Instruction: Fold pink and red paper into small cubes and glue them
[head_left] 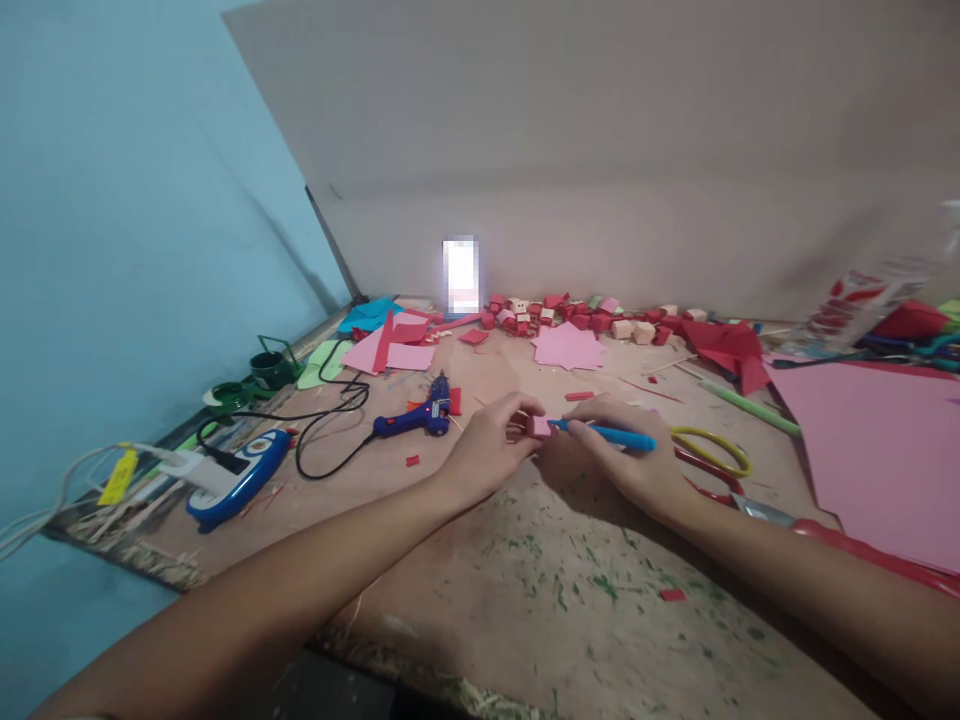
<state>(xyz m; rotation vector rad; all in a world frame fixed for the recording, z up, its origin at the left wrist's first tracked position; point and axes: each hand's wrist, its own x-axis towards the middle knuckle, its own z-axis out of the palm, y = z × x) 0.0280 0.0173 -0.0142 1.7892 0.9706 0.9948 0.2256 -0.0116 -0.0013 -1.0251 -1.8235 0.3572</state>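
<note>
My left hand (491, 445) pinches a small pink paper piece (539, 427) against the worktable (525, 560), fingers closed on it. My right hand (630, 455) grips a blue pen (611, 435) whose tip rests on that pink piece. Both hands meet at the middle of the table. Scissors with yellow and red handles (712, 460) lie just right of my right hand.
A blue glue gun (416, 418) with a black cord lies left of my hands, a power strip (240, 475) farther left. Pink paper sheets (877, 450) cover the right. Several red and pink cubes (570, 315) and a lit phone (460, 275) line the back wall.
</note>
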